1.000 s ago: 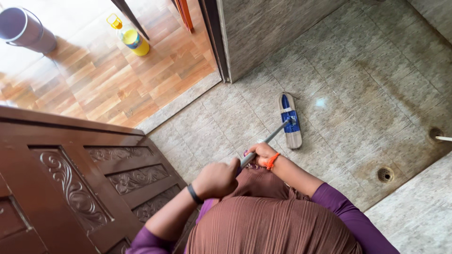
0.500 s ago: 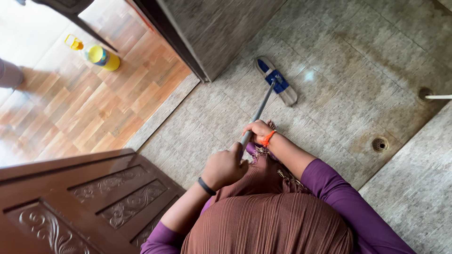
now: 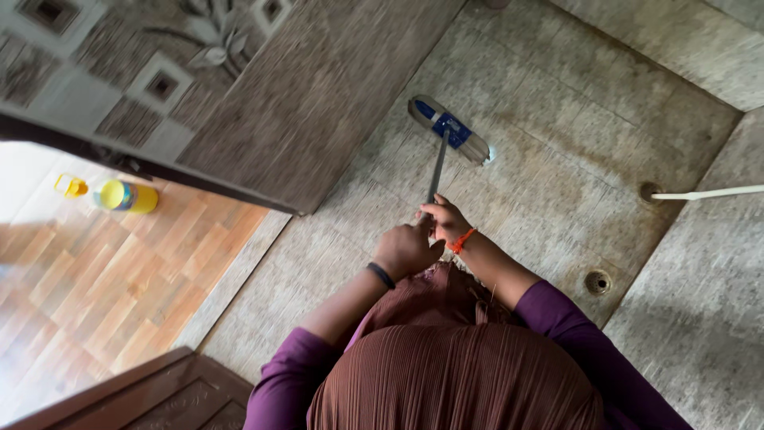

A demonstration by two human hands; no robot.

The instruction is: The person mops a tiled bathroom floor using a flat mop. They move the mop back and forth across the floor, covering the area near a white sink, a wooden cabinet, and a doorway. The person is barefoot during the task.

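I hold a flat mop with both hands. Its grey handle (image 3: 436,171) runs away from me to a flat blue and grey head (image 3: 448,130) lying on the grey tiled floor (image 3: 549,183) close to the patterned wall. My right hand (image 3: 444,218), with an orange band at the wrist, grips the handle further down. My left hand (image 3: 406,251), with a black wristband, is closed on the handle's upper end just in front of my chest.
A patterned tile wall (image 3: 302,87) stands left of the mop. A round floor drain (image 3: 597,282) lies to the right, and a white pipe (image 3: 704,193) enters from the right edge. A yellow bottle (image 3: 127,196) stands on the wooden floor (image 3: 103,287). A carved wooden door (image 3: 171,398) is at bottom left.
The view has swung right, so the door has slid almost out of frame. The mop head has moved further from me, toward the wall. Both hands keep their grip.
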